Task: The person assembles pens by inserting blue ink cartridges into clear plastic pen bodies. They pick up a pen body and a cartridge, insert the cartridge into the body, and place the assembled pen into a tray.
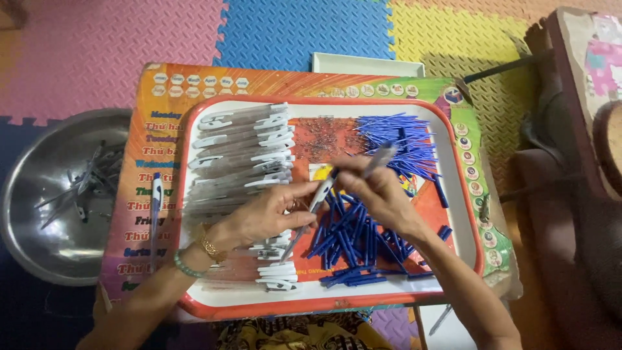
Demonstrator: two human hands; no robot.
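Over a red-rimmed tray [463, 214], my left hand [265, 217] pinches a clear pen barrel [304, 217] that slants down toward me. My right hand [376, 191] grips another clear pen part [381, 157], its tip raised, close to the top of that barrel. Beneath my hands lies a heap of blue pen parts [353, 243]. More thin blue pieces [395, 139] are piled at the tray's far right. A row of clear barrels with white clips [243, 155] fills the tray's left side. Small metal springs [324, 139] are scattered at the far middle.
The tray rests on a colourful printed board [155, 110]. One finished pen [155, 204] lies on it, left of the tray. A steel bowl [29, 214] with several pens stands at the left. Foam floor mats [291, 26] lie beyond; a brown seat [570, 194] at the right.
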